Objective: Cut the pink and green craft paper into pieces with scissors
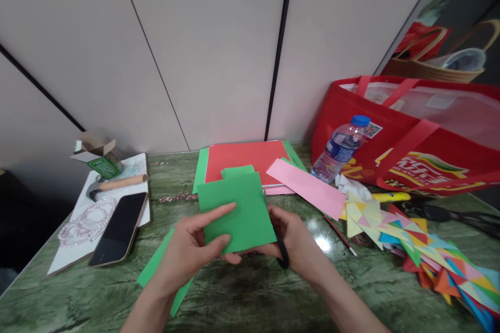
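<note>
My left hand point(203, 247) grips a square of green paper point(238, 213) between thumb and fingers, above the table. Behind its upper edge another piece of green paper point(238, 170) sticks up. At the square's right edge, my right hand point(291, 234) is closed around scissors point(282, 252) with black handles. The paper hides most of the blades. Below my left wrist lie green paper strips point(156, 257). Beyond my hands, a red sheet point(244, 158) rests on a stack of paper, with a pink strip point(307, 187) across its right corner.
At the left are a dark phone point(119, 229), a bead string point(88, 222), a wooden-handled tool point(123, 182) and an opened small box point(102, 158). To the right stand a water bottle point(341, 148) and red bag point(422, 140), with folded coloured paper point(441, 255) in front. A wall closes the back.
</note>
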Action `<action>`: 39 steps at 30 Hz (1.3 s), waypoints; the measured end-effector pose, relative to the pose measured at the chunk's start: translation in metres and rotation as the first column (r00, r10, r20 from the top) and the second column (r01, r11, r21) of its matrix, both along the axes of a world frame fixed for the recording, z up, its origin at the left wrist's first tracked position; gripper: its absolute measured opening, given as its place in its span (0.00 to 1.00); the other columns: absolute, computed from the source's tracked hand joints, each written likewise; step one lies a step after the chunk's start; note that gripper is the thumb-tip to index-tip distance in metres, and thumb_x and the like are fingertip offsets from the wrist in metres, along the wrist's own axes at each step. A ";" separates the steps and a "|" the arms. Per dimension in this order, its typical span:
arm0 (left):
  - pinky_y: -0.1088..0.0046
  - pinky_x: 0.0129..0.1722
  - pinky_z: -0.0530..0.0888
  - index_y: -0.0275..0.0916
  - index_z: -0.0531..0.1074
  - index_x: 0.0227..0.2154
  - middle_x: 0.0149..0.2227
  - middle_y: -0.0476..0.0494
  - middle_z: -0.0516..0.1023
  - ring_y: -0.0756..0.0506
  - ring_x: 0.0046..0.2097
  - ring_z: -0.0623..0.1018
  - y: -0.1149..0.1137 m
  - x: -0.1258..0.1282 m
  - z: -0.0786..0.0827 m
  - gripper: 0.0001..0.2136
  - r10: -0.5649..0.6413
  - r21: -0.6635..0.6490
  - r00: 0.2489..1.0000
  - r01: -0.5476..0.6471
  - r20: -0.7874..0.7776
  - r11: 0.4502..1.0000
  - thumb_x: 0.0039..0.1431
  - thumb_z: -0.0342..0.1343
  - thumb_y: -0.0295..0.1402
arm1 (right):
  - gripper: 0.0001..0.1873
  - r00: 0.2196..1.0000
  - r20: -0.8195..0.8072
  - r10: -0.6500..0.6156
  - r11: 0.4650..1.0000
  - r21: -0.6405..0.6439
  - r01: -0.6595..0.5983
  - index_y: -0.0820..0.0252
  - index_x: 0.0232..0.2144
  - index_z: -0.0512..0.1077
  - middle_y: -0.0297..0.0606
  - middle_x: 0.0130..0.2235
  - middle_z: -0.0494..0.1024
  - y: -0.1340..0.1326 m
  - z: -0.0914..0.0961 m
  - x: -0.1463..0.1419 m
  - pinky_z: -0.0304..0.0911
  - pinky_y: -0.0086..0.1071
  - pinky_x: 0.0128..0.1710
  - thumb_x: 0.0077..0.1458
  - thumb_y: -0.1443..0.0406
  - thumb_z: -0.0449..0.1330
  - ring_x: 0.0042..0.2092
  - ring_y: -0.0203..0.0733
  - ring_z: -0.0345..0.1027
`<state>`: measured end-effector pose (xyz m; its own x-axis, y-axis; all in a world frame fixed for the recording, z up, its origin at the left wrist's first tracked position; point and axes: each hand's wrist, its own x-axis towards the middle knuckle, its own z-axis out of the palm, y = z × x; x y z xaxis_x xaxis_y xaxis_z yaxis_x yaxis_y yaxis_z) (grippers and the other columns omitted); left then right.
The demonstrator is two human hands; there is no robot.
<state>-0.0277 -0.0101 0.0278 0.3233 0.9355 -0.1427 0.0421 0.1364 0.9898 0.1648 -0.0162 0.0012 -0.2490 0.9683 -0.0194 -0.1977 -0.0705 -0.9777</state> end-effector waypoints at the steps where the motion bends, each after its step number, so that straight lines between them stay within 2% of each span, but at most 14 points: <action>1: 0.65 0.28 0.80 0.43 0.70 0.48 0.37 0.45 0.80 0.43 0.28 0.80 0.000 0.000 0.000 0.22 0.001 -0.001 1.000 -0.001 -0.005 1.000 0.46 0.61 0.30 | 0.23 1.000 -0.003 -0.001 1.000 0.006 0.001 0.61 0.32 0.68 0.41 0.35 0.77 0.000 -0.001 0.000 0.66 0.35 0.35 0.33 0.59 0.70 0.35 0.44 0.71; 9: 0.64 0.28 0.80 0.42 0.70 0.48 0.36 0.45 0.80 0.43 0.28 0.80 0.000 0.002 0.003 0.23 0.009 -0.006 1.000 -0.009 -0.007 1.000 0.46 0.62 0.31 | 0.24 1.000 0.016 -0.024 0.999 0.046 0.023 0.59 0.30 0.68 0.39 0.32 0.77 0.000 0.001 0.000 0.67 0.35 0.33 0.31 0.54 0.69 0.34 0.45 0.71; 16: 0.67 0.26 0.79 0.43 0.71 0.48 0.37 0.45 0.79 0.45 0.26 0.79 -0.001 0.002 0.003 0.23 0.017 -0.010 1.000 -0.016 0.003 1.000 0.46 0.62 0.31 | 0.21 0.996 0.063 -0.065 0.997 0.038 0.063 0.60 0.29 0.69 0.37 0.30 0.77 0.001 -0.001 0.000 0.65 0.32 0.31 0.31 0.60 0.70 0.32 0.43 0.69; 23: 0.65 0.27 0.80 0.41 0.70 0.48 0.36 0.44 0.79 0.44 0.27 0.79 -0.001 0.004 0.002 0.23 0.029 -0.015 0.999 -0.029 0.017 0.999 0.45 0.62 0.31 | 0.17 0.988 0.116 -0.105 0.994 0.053 0.100 0.61 0.26 0.69 0.35 0.27 0.75 0.001 -0.003 0.001 0.64 0.30 0.28 0.31 0.64 0.69 0.29 0.40 0.68; 28: 0.66 0.27 0.79 0.41 0.71 0.48 0.35 0.45 0.79 0.45 0.26 0.79 -0.002 0.004 0.002 0.23 0.033 -0.024 0.999 -0.033 0.023 0.999 0.45 0.62 0.31 | 0.12 0.989 0.108 -0.104 0.994 -0.002 0.105 0.60 0.23 0.67 0.28 0.20 0.71 0.001 -0.004 0.000 0.59 0.25 0.18 0.32 0.69 0.66 0.21 0.33 0.62; 31: 0.68 0.27 0.79 0.42 0.71 0.48 0.35 0.45 0.79 0.44 0.26 0.79 -0.002 0.003 0.002 0.23 0.026 -0.030 0.999 -0.026 0.024 0.999 0.45 0.62 0.31 | 0.11 0.991 0.098 -0.096 0.995 -0.032 0.100 0.60 0.21 0.66 0.27 0.17 0.68 0.001 -0.003 -0.001 0.58 0.24 0.15 0.31 0.69 0.65 0.18 0.32 0.60; 35: 0.69 0.26 0.79 0.44 0.71 0.47 0.40 0.45 0.78 0.45 0.26 0.80 -0.002 0.004 0.001 0.22 0.006 -0.032 1.000 -0.005 0.023 0.999 0.46 0.62 0.30 | 0.12 0.992 0.073 -0.101 0.993 -0.059 0.105 0.59 0.23 0.68 0.29 0.19 0.72 0.002 0.001 -0.002 0.62 0.27 0.18 0.32 0.66 0.66 0.20 0.35 0.63; 39: 0.68 0.25 0.79 0.44 0.71 0.47 0.40 0.44 0.78 0.44 0.24 0.79 -0.002 0.007 0.001 0.22 -0.041 -0.056 0.999 0.042 0.017 0.998 0.46 0.62 0.31 | 0.14 0.989 0.029 -0.146 0.989 -0.019 0.147 0.59 0.27 0.71 0.32 0.22 0.76 0.003 0.006 -0.003 0.66 0.32 0.25 0.34 0.62 0.67 0.24 0.40 0.68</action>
